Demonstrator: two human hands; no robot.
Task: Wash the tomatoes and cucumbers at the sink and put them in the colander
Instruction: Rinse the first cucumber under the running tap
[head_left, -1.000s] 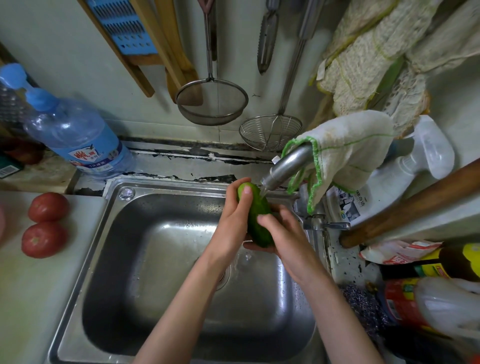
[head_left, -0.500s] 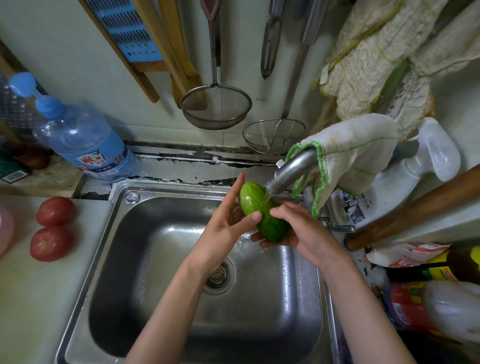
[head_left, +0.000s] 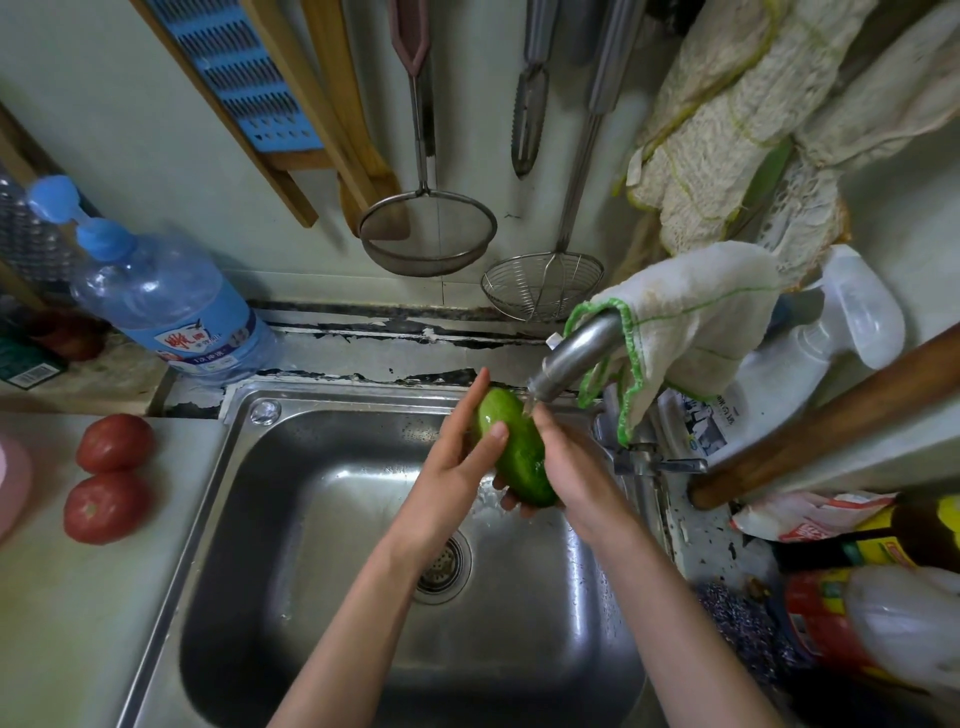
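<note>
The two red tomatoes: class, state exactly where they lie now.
In the head view, the two red round tomatoes lie together on the pale counter, left of the stainless steel sink.

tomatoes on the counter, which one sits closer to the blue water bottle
The far tomato, the one toward the wall; the near tomato lies just in front of it, farther from the water bottle.

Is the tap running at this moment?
On. A thin stream of water falls from the tap spout onto the wet, glossy cucumber held right beneath it.
</note>
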